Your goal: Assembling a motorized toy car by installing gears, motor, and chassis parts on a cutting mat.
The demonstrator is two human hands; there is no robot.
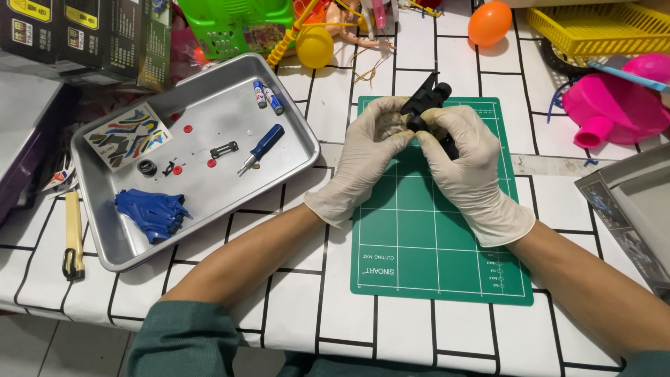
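Note:
Both my hands wear pale latex gloves and meet over the far half of a green cutting mat point(426, 237). Between them is a black plastic toy chassis point(427, 101) with small wheels, held tilted above the mat. My left hand point(363, 157) grips its left side with thumb and fingers. My right hand point(467, 167) wraps the right and lower part, hiding much of it.
A metal tray point(125, 255) at left holds a blue toy body shell point(153, 213), a blue-handled screwdriver point(262, 148), two small batteries point(267, 95), a sticker sheet point(128, 136), a small wheel and red bits. A yellow-handled knife point(73, 234) lies left. Toys, an orange egg point(489, 22), a yellow basket point(600, 26) sit behind.

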